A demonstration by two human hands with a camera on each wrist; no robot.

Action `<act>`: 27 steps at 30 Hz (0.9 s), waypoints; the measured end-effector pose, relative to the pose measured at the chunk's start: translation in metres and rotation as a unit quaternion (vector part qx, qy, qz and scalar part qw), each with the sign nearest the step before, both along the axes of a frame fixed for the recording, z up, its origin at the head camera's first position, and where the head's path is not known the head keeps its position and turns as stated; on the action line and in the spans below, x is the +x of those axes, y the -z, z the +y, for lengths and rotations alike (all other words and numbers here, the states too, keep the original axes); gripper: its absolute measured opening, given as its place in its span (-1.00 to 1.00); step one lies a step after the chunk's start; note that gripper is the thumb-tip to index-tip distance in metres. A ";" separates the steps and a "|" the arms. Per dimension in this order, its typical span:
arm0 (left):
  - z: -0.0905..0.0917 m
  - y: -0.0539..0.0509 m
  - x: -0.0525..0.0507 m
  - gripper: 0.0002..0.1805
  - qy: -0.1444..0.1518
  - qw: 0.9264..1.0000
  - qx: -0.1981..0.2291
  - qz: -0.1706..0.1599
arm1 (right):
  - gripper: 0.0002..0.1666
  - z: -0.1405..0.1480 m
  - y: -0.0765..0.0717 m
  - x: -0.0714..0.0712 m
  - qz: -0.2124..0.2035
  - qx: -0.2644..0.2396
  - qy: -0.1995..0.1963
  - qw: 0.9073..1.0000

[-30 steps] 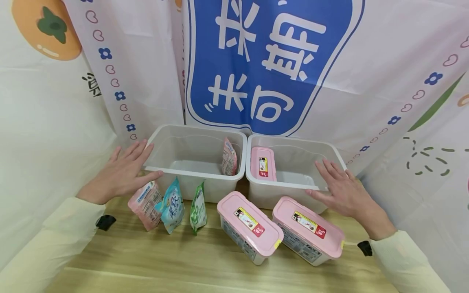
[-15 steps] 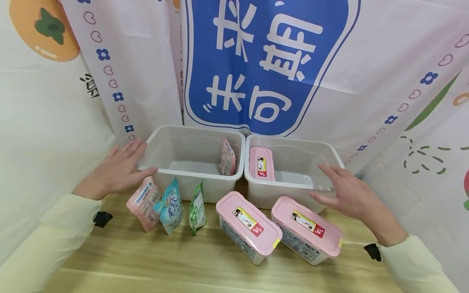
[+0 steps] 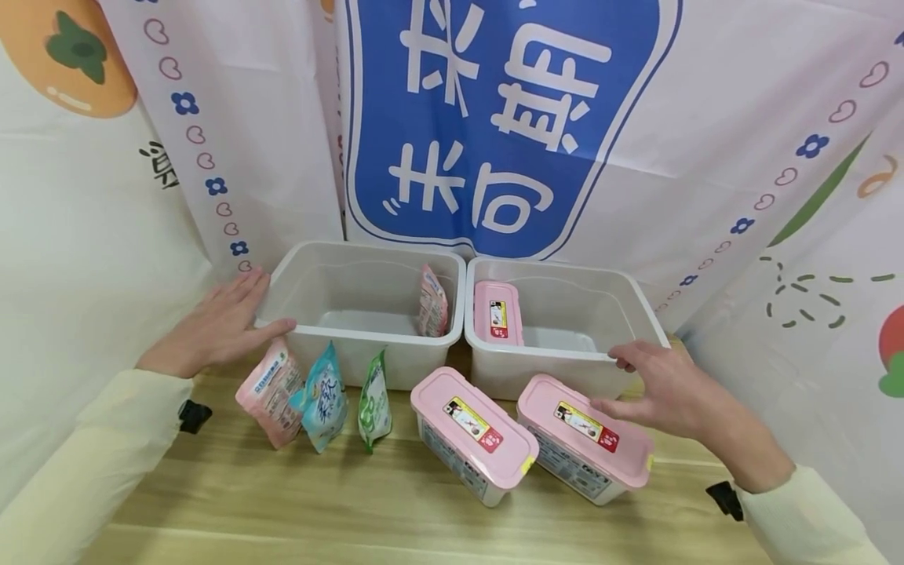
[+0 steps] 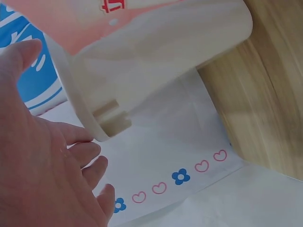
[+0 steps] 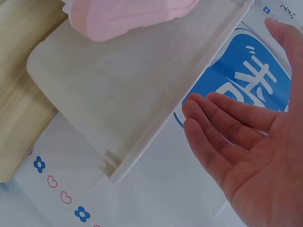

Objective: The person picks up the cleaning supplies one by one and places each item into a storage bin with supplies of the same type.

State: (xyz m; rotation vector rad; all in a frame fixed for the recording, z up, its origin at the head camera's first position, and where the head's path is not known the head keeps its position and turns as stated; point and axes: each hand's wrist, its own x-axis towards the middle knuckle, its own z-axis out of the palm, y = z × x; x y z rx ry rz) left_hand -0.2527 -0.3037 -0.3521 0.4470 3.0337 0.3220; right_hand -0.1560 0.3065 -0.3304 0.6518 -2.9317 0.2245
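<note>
My left hand (image 3: pixel 219 326) rests at the left end of the left pale grey bin (image 3: pixel 367 337), its fingers loose. In the left wrist view the fingertips touch or nearly touch the bin's rim (image 4: pixel 75 99). A pink pouch (image 3: pixel 433 304) leans inside that bin at the right. My right hand (image 3: pixel 678 392) hovers by the front right corner of the right grey bin (image 3: pixel 508 365), fingers slightly bent and holding nothing. From the right wrist the hand appears apart from the rim (image 5: pixel 156 127). A pink-lidded box (image 3: pixel 497 312) stands inside the right bin.
Before the left bin stand a pink pouch (image 3: pixel 271 396), a blue pouch (image 3: pixel 325 400) and a green pouch (image 3: pixel 375 404). Two pink-lidded boxes (image 3: pixel 475 428) stand angled before the right bin on the wooden table (image 3: pixel 339 502). A printed cloth (image 3: pixel 600 180) hangs behind the bins.
My right hand has drawn back from above the right bin's rim toward the near right, its fingers bending more. My left hand has stayed at the left bin's edge. The head view has shifted slightly.
</note>
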 end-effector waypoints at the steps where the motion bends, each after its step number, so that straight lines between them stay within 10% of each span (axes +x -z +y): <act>1: -0.001 0.001 -0.001 0.14 0.001 1.000 0.000 0.001 | -0.08 0.000 0.001 0.001 -0.002 0.000 -0.003 1.000; 12: -0.004 0.011 -0.008 0.10 0.018 1.000 0.004 0.013 | -0.54 -0.002 0.021 0.005 0.006 -0.033 -0.060 0.998; 27: -0.002 0.018 -0.010 0.05 0.026 1.000 0.000 0.009 | -0.01 -0.005 0.038 0.015 -0.015 0.021 -0.036 0.999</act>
